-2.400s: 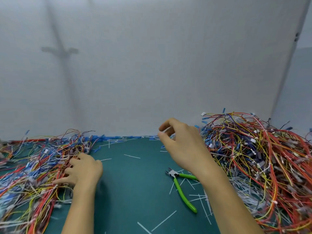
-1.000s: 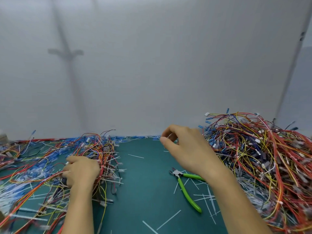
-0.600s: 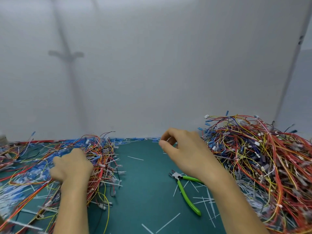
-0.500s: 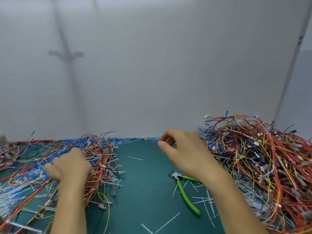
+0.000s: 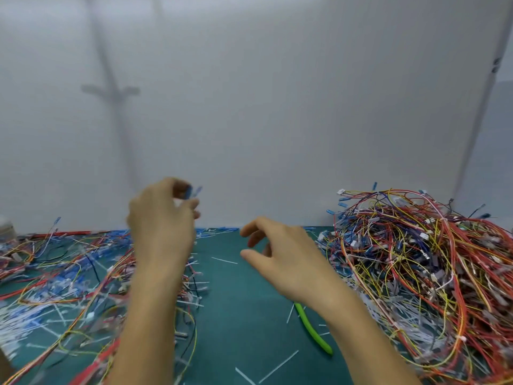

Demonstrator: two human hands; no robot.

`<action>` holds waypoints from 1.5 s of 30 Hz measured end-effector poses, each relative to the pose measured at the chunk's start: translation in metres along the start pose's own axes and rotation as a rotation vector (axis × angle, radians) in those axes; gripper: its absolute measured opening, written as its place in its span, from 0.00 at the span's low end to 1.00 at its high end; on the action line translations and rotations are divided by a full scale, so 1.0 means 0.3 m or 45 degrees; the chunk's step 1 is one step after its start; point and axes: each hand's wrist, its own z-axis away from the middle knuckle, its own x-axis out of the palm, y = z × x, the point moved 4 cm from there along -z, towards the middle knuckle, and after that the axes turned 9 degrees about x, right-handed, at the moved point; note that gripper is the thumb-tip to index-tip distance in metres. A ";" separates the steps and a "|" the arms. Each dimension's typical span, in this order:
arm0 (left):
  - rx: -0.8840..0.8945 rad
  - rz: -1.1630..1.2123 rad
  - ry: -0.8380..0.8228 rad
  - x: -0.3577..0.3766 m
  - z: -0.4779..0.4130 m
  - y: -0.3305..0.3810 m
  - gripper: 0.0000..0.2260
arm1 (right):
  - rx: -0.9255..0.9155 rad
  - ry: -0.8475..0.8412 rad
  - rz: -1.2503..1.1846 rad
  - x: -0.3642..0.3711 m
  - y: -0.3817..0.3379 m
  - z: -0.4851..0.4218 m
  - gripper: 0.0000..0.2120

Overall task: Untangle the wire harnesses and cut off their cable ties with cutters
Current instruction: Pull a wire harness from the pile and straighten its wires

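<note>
While the left hand (image 5: 162, 226) pinches blue-tipped wires (image 5: 195, 192), the right hand (image 5: 286, 262) hovers, loosely spread.

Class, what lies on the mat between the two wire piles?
In the head view, green-handled cutters and white tie offcuts lie on the mat between the left pile and right pile.
</note>
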 end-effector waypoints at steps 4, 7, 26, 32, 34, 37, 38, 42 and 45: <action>0.155 0.301 -0.083 0.129 0.065 0.156 0.08 | -0.020 -0.135 -0.219 0.075 -0.022 0.004 0.13; 0.212 0.365 -0.122 0.175 0.102 0.193 0.08 | 0.032 -0.066 -0.171 0.068 -0.001 -0.003 0.02; 0.074 0.555 -1.501 0.222 0.146 0.098 0.11 | 0.269 0.859 -0.263 -0.235 0.176 0.008 0.05; -0.154 0.822 -0.957 0.264 0.129 0.093 0.00 | 0.427 0.470 -0.298 -0.187 0.143 -0.014 0.31; -0.228 0.918 -0.653 0.254 0.103 0.080 0.03 | 0.333 0.545 -0.239 -0.186 0.102 -0.001 0.32; -0.235 1.017 -0.371 0.233 0.086 0.073 0.04 | 0.145 0.740 -0.206 -0.181 0.039 0.022 0.22; -0.226 1.035 -0.317 0.224 0.082 0.074 0.04 | 0.095 0.822 -0.227 -0.183 0.021 0.031 0.17; -0.094 0.996 -0.302 0.192 0.074 0.103 0.05 | 0.033 0.851 -0.322 -0.175 -0.012 0.040 0.09; 0.251 0.754 -0.552 0.179 0.078 0.155 0.07 | 0.086 0.561 -0.533 -0.156 -0.007 0.018 0.17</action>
